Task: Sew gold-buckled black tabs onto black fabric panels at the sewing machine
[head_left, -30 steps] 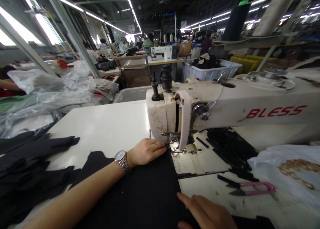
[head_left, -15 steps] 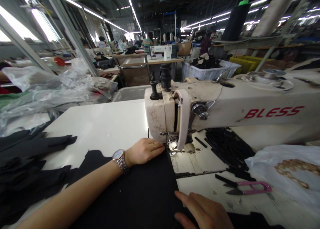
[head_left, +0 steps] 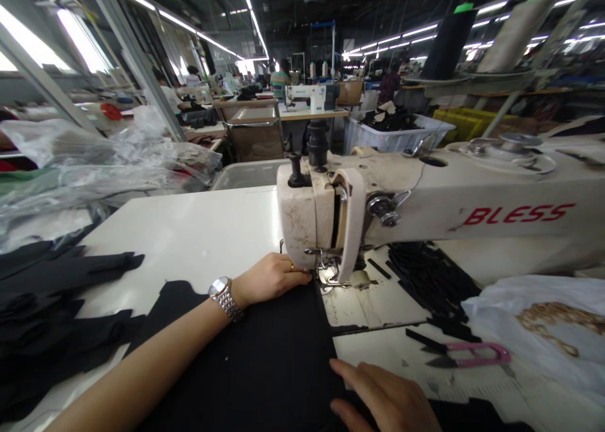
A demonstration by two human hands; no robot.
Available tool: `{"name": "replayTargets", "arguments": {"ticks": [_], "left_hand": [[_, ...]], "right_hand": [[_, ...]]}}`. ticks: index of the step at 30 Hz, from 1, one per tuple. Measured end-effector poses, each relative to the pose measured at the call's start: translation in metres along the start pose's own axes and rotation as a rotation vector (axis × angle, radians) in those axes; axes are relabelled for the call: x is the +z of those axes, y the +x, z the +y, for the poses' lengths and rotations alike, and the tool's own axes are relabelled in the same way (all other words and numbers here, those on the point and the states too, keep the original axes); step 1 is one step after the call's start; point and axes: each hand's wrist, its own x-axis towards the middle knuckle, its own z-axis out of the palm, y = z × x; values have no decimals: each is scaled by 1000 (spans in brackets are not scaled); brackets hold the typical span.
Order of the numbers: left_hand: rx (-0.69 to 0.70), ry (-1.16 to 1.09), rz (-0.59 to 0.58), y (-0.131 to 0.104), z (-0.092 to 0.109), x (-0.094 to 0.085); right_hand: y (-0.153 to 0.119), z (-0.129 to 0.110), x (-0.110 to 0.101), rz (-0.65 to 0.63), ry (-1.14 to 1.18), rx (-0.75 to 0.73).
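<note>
Black fabric (head_left: 265, 356), flat, under left hand (head_left: 268, 279)

A sewing workshop — BLESS sewing machine (head_left: 425, 199), second machine (head_left: 305, 98) beyond, thread cones (head_left: 448, 45), overhead strip lights (head_left: 253, 16)

White tabletop (head_left: 212, 227): black fabric (head_left: 265, 363), sewing machine (head_left: 425, 208), black strips (head_left: 430, 281), pink snips (head_left: 466, 361), white bag (head_left: 496, 303); left, dark pieces (head_left: 47, 325).
</note>
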Motion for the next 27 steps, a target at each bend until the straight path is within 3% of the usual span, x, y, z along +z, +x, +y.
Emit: {"name": "replayTargets", "arguments": {"ticks": [11, 27], "left_hand": [[118, 127, 113, -1, 0, 4], [161, 75, 83, -1, -3, 0]], "right_hand": [[6, -6, -6, 70, 12, 12], [5, -6, -4, 72, 25, 6]]}}
